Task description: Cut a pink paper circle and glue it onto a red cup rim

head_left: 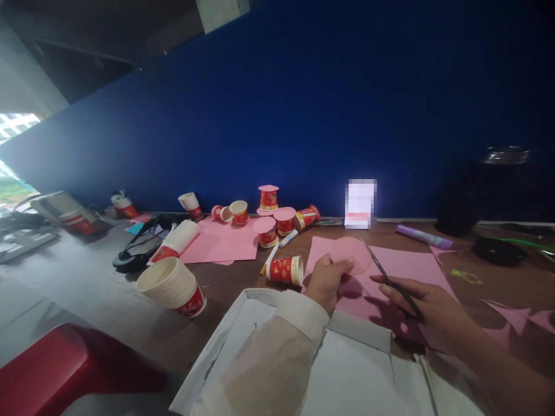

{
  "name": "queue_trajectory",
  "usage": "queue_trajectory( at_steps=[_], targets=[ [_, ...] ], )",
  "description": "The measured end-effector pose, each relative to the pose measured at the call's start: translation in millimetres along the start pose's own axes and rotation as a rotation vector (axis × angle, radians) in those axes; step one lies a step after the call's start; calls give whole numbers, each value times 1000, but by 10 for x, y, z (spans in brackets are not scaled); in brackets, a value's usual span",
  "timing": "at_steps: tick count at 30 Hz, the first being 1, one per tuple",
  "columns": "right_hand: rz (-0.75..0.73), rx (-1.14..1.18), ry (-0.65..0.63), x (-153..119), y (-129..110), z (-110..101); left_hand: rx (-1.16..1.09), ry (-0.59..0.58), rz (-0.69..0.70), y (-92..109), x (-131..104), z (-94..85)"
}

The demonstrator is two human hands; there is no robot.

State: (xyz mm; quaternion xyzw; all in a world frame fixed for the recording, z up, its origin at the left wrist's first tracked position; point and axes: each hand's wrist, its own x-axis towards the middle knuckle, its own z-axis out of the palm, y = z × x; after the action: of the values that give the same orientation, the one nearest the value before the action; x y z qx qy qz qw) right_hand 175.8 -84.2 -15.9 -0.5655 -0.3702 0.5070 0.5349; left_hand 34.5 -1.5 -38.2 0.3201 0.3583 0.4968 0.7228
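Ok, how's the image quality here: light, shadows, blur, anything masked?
Head view: glare at the left-hand opening; the blue partition darkens to the right; soft shadows on the pink sheet near the scissors; a bright rectangle is pixelated; the dark object at right is too dim to identify.

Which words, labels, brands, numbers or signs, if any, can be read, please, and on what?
None can be read for certain.
Red paper cups: gold markings, too blurred.
Small white tube: print too small.
Purple tube: markings too blurred.
Pixelated white panel: nothing legible.
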Motion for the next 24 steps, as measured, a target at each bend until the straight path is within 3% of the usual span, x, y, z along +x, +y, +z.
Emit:
queue_trajectory(
  at_steps=[4,12,24],
  targets=[
    [38,-47,5,16,1,-19,-3,5,14,-6,9,-4],
    [-38,-110,-11,1,-12,-20,-20,8,15,-4,8,-1],
    [31,-35,22,-52,-65,54,24,52,33,-11,40,-22]
  ],
)
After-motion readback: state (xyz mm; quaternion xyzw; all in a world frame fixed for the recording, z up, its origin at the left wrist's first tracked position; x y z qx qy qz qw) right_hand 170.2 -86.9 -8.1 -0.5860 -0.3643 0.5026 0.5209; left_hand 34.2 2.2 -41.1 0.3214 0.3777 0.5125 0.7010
